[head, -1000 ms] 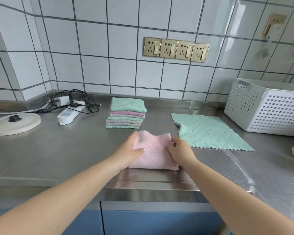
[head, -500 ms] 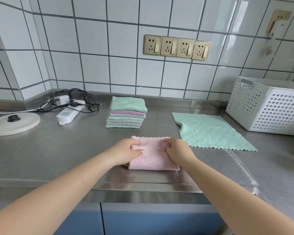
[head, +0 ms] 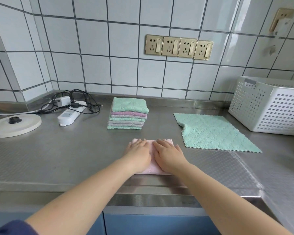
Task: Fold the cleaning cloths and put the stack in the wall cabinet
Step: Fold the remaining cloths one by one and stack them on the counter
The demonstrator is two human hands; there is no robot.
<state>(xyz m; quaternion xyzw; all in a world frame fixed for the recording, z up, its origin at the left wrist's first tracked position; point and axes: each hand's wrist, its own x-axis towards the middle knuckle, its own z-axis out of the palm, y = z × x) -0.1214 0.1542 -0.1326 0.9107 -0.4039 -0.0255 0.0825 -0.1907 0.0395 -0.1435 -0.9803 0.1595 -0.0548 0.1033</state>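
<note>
The pink cloth [head: 152, 167], folded into a small thick pad, lies on the counter [head: 58, 158] just in front of the stack of folded cloths [head: 128, 115]. The left hand [head: 139, 153] and right hand [head: 168, 154] lie flat on it, fingers spread, gripping nothing. A green cloth [head: 212, 133] lies unfolded right of the stack.

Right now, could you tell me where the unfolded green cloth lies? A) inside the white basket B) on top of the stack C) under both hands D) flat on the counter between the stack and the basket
D: the green cloth lies spread flat on the counter, to the right of the stack and left of the basket; the hands press a pink cloth instead.
</note>
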